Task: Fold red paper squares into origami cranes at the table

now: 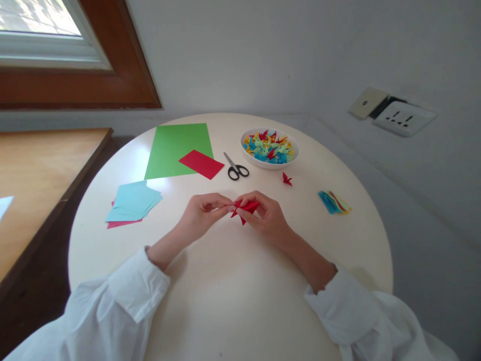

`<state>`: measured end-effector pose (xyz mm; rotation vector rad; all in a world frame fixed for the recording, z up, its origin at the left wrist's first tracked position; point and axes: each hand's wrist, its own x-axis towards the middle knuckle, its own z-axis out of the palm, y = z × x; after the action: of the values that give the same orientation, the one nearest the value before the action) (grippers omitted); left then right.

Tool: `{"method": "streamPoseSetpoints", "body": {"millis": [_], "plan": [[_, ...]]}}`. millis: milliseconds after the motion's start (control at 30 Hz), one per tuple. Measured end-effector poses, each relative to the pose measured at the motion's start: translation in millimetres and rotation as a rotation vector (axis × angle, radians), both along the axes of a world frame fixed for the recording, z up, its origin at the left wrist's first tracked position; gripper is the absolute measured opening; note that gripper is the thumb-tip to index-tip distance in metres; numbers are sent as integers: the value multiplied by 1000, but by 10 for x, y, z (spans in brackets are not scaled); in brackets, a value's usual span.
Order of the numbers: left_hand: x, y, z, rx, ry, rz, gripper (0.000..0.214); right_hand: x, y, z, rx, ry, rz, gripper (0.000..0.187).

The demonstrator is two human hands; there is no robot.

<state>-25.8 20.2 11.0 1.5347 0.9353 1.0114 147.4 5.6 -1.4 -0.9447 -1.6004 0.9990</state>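
A partly folded piece of red origami paper [248,206] is held between my two hands above the middle of the table. My left hand [205,213] pinches its left end between thumb and fingers. On the other side, the thumb and fingers of my right hand [268,218] close round its body, hiding part of it. Pointed flaps stick out below and to the right. Just beyond my right hand lies a small red paper crane [287,179]. Scissors [236,169] with black handles rest past my hands, their blades pointing away.
A white bowl [270,164] full of colourful paper cranes stands at the back. Green paper [176,145] lies back left, partly under a red sheet [203,164]. Light blue squares [131,200] are stacked at left; colourful folded strips [333,202] lie right. Walls border the round table [225,301].
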Motion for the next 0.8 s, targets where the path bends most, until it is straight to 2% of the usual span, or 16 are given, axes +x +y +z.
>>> {"method": "streamPoseSetpoints", "body": {"millis": [267, 633, 800], "plan": [[29, -15, 70, -102, 13, 18, 23, -22, -2, 54, -20, 16, -61, 22], [24, 21, 43, -247, -40, -8, 7, -25, -7, 61, -14, -33, -136, 11], [11, 18, 70, -389, -126, -44, 13, -20, -7, 57, -13, -79, -155, 8]]}}
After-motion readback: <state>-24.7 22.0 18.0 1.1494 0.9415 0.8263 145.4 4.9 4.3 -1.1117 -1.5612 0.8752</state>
